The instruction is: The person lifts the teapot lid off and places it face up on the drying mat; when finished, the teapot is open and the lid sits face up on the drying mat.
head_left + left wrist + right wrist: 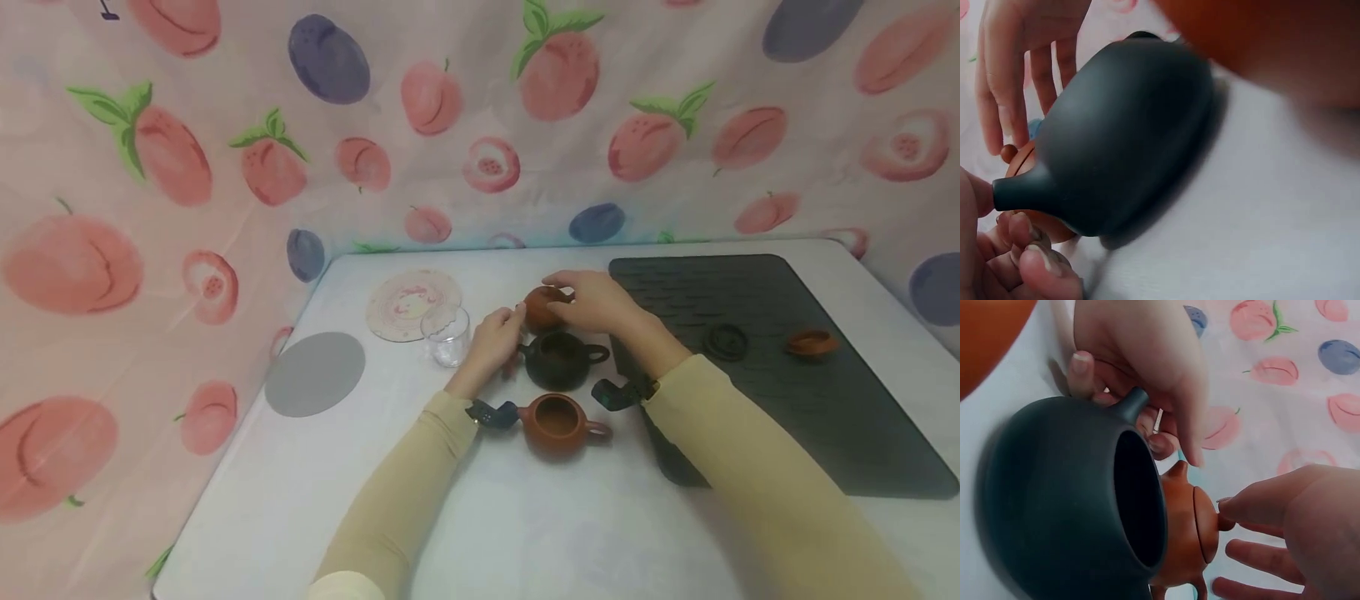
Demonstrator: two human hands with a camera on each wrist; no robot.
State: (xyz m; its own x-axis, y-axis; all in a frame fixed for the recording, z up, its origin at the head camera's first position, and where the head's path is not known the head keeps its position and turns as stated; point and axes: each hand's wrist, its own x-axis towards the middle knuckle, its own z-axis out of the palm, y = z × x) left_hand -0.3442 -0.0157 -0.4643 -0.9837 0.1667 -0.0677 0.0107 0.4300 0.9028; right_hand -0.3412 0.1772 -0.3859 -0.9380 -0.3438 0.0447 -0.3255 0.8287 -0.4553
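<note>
Teapot (1180, 519), rearmost: knob (1227, 523) pinched by right hand (596, 302) | left hand (491, 337) at spout (1178, 471), grip unclear | cloth mark (110, 14) illegible

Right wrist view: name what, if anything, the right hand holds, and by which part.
The right hand appears to pinch the lid by its knob; the lid sits on the far teapot.

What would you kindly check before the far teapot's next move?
1. Lid seated on the far teapot: ok.
2. Right hand at the lid's knob: ok; firmness of any grip: cannot tell.
3. Left hand steadying the pot: cannot tell; it is at the spout.
4. Free space in front: not ok; the black teapot stands close.
5. Bare space on the dark tray for another lid: ok.
</note>
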